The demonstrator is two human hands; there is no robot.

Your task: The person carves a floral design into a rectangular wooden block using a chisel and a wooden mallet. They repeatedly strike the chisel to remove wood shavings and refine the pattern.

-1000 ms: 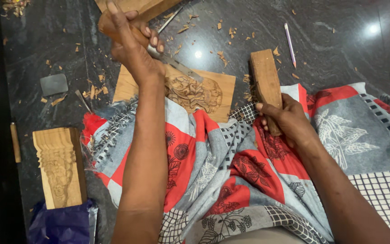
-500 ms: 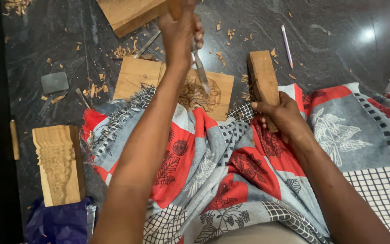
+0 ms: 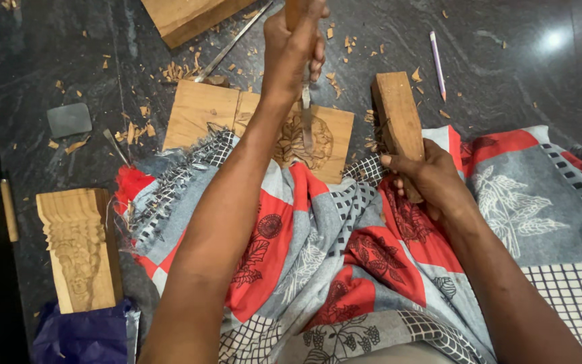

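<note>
Hands at work on a carved panel, chisel and mallet in their grasp.
Left hand [image 3: 296, 42] is clenched round a chisel [image 3: 306, 118], blade tip resting on the floral relief of the panel [image 3: 200, 111], which lies on the dark floor [image 3: 506, 81] against the patterned cloth [image 3: 345, 269]. Right hand [image 3: 429, 176] grips a wooden mallet [image 3: 397, 114] just beside the panel. Chips lie scattered about.

The left arm reaches far forward, almost straight, forearm running up the middle of the view. The left hand [image 3: 294, 47] is closed in a fist around a chisel [image 3: 306, 114], knuckles turned away, thumb side up. The right arm comes in from the lower right, elbow bent, wrist low over the lap. The right hand [image 3: 426, 178] is wrapped tightly around a wooden mallet [image 3: 399, 121], fingers curled under, thumb along its side
</note>
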